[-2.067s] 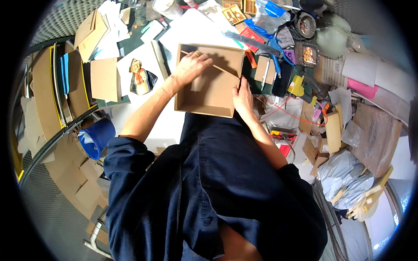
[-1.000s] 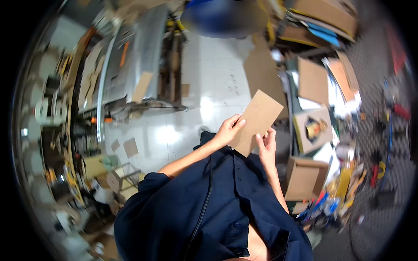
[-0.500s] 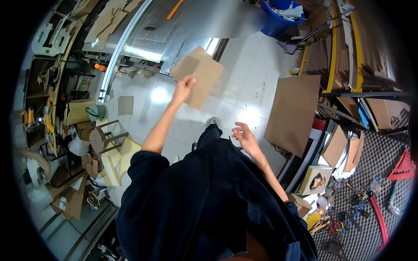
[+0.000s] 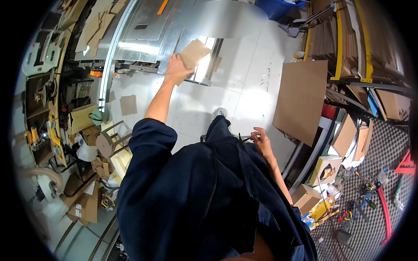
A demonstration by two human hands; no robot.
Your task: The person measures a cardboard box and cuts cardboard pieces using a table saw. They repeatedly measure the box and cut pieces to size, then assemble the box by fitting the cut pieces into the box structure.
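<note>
A piece of brown cardboard (image 4: pixel 196 51) is gripped in my left hand (image 4: pixel 176 69), which reaches forward with the arm outstretched. Hand and cardboard are over the near edge of a large grey metal-topped machine (image 4: pixel 143 37). The back of that hand shows, and its thumb is hard to make out. At my right side, near the hip, my right hand (image 4: pixel 261 141) holds nothing; its fingers are loosely bent and apart.
To the right, a large brown board (image 4: pixel 300 102) leans near shelves packed with sheets. A blue bin (image 4: pixel 278 8) stands far ahead. On the left are a round stool (image 4: pixel 106 144) and a small square sheet (image 4: pixel 128 105) on the floor. Tools lie on a foam-covered surface (image 4: pixel 361 209) at right.
My left hand has gone forward with the cardboard, which is now tilted and shows less of its face. The right hand sits slightly lower and further right. My view has shifted forward.
</note>
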